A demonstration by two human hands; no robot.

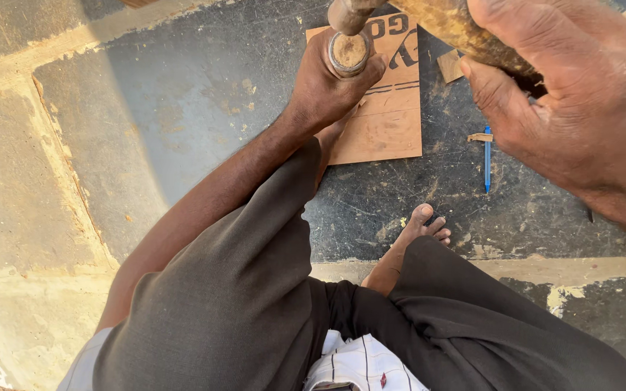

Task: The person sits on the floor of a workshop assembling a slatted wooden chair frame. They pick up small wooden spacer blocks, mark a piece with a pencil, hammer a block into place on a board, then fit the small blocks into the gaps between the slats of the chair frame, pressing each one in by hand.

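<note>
My left hand (pixel 324 87) is shut on a round wooden chisel handle (pixel 348 52), held upright over a flat brown cardboard-like sheet (pixel 389 119) lying on the dark ground. My right hand (pixel 581 94) is raised close to the camera at the upper right, shut on the worn wooden shaft of a mallet (pixel 465 32). The mallet head (pixel 348 14) hangs just above the chisel handle's top. The chisel's blade is hidden under my left hand.
A blue pen (pixel 487 159) lies on the dark slab right of the sheet, with a small wood scrap (pixel 449 66) and chip nearby. My bare foot (pixel 414 232) rests below the sheet. My knees in grey trousers fill the lower frame. Pale concrete lies at the left.
</note>
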